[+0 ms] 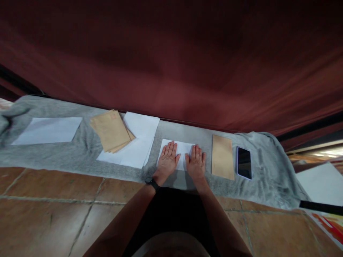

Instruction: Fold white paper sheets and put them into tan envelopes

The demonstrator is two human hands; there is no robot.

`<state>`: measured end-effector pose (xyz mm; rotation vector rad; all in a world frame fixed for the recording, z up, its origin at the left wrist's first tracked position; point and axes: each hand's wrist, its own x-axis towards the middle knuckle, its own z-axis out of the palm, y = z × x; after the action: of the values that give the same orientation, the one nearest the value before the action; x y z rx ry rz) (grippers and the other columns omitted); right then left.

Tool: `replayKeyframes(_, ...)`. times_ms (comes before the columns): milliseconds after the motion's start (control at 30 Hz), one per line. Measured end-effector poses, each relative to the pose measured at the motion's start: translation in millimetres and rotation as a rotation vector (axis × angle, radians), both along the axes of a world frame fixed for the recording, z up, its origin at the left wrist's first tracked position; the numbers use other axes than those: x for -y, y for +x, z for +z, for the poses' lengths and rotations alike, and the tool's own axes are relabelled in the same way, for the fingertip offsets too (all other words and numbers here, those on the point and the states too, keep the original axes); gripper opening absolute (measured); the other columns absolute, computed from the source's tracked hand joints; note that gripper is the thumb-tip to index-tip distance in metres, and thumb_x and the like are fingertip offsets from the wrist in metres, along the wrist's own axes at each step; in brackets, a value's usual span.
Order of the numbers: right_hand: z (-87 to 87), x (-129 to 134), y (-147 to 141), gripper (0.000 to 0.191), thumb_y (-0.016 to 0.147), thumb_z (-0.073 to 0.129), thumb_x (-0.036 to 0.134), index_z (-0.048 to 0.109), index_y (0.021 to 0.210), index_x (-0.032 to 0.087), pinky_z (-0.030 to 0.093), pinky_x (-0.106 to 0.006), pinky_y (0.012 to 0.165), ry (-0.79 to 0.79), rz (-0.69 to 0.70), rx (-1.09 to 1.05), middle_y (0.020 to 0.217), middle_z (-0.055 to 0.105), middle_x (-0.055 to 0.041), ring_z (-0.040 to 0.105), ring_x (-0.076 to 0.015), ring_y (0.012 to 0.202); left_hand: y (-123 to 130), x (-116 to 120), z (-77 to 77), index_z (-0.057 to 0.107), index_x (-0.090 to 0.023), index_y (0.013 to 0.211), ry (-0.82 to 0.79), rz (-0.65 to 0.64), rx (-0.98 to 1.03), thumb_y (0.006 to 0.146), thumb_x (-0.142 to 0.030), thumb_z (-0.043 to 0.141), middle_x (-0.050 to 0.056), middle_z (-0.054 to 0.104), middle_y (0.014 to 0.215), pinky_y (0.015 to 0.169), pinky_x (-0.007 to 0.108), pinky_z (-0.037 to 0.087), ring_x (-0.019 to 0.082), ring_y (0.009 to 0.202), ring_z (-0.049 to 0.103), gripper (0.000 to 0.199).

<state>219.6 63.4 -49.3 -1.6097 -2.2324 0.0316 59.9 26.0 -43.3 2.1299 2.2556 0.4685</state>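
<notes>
A white sheet of paper point(181, 165) lies flat on the grey cloth in front of me. My left hand point(168, 160) rests palm down on its left part, fingers spread a little. On its right edge my right hand point(195, 162) lies flat too, thumb apart from the fingers. Neither hand grips anything. Right of my right hand is a single brown envelope point(222, 157). To the left, a stack of brown envelopes point(111, 130) partly covers some larger white sheets point(139, 144).
A grey cloth point(187, 128) covers the long narrow surface. A phone point(244, 162) lies right of the single envelope. Another white sheet point(49, 130) is at the far left. Dark red fabric point(171, 71) hangs behind, and a tiled floor point(48, 217) shows below.
</notes>
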Motion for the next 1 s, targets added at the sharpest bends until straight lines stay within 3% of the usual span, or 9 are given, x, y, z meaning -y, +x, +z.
replayKeyframes(200, 3.9, 0.4, -17.9, 0.058, 0.104, 0.036, 0.031, 0.044, 0.148, -0.007, 0.025, -0.061, 0.12, -0.01, -0.028, -0.009, 0.153, 0.044, -0.031, 0.034, -0.0381, 0.148, -3.5, 10.0, 3.1, 0.033, -0.01, 0.158, -0.021, 0.011, -0.018, 0.104, -0.043, 0.035, 0.016, 0.028, 0.166, 0.128, 0.048, 0.02, 0.027, 0.156, 0.021, 0.063)
replayKeyframes(367, 0.6, 18.3, -37.6, 0.054, 0.106, 0.028, 0.027, 0.043, 0.152, 0.003, 0.028, -0.054, 0.12, -0.038, 0.121, -0.037, 0.159, 0.041, -0.0224, 0.034, -0.031, 0.15, -2.3, 10.7, 3.9, 0.033, -0.017, 0.159, -0.062, -0.009, -0.038, 0.104, -0.035, 0.035, 0.01, 0.023, 0.169, 0.128, 0.05, 0.017, 0.027, 0.157, 0.017, 0.058)
replayKeyframes(500, -1.0, 24.2, -26.5, 0.054, 0.108, 0.03, 0.032, 0.04, 0.155, 0.007, 0.028, -0.055, 0.12, -0.021, 0.158, 0.009, 0.161, 0.037, -0.0212, 0.033, -0.0311, 0.15, -1.8, 11.3, 3.5, 0.034, -0.02, 0.158, -0.065, -0.032, -0.029, 0.103, -0.035, 0.037, 0.007, 0.024, 0.169, 0.129, 0.051, 0.016, 0.027, 0.157, 0.018, 0.057)
replayKeyframes(733, -4.7, 20.4, 1.7, 0.061, 0.107, 0.035, 0.041, 0.033, 0.157, 0.006, 0.03, -0.057, 0.119, 0.01, 0.149, 0.062, 0.163, 0.032, -0.0247, 0.033, -0.0336, 0.15, -4.2, 19.5, 4.4, 0.034, -0.018, 0.158, -0.055, -0.038, -0.012, 0.104, -0.041, 0.038, 0.012, 0.027, 0.167, 0.128, 0.049, 0.019, 0.027, 0.156, 0.022, 0.059)
replayKeyframes(1000, -5.4, 25.2, 14.9, 0.065, 0.107, 0.033, 0.043, 0.03, 0.158, 0.003, 0.031, -0.053, 0.119, 0.037, 0.089, 0.043, 0.16, 0.037, -0.0244, 0.036, -0.0313, 0.148, -13.0, 37.3, 4.4, 0.03, -0.005, 0.158, -0.028, 0.069, 0.0, 0.105, -0.046, 0.031, 0.018, 0.029, 0.165, 0.127, 0.046, 0.023, 0.027, 0.155, 0.024, 0.067)
